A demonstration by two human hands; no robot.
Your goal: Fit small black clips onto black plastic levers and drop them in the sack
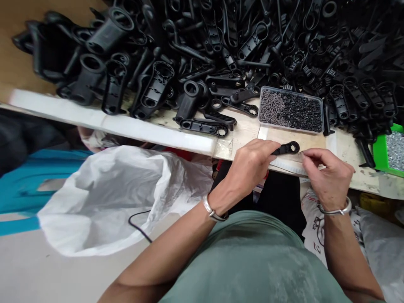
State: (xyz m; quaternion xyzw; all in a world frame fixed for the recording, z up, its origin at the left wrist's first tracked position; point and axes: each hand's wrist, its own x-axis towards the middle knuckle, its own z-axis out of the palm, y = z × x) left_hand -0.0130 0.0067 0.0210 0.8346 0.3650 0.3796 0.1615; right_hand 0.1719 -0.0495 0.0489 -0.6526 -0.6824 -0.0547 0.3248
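Observation:
My left hand (252,164) is closed on the near end of a small black plastic lever (288,148), whose ring-shaped end points right, over the bench edge area. Just right of that ring, my right hand (326,170) pinches thumb and forefinger together; whatever sits between the fingertips is too small to name. Behind both hands stands a clear plastic box (290,129) filled with tiny brown-grey and black pieces. To the left lies another black lever (203,127) with a ringed end.
Black plastic parts (189,50) are heaped across the back of the bench (246,126). A green tray (380,151) of small shiny metal pieces stands at the right. Below the white front strip (126,128), a large white sack (104,202) gapes at the left.

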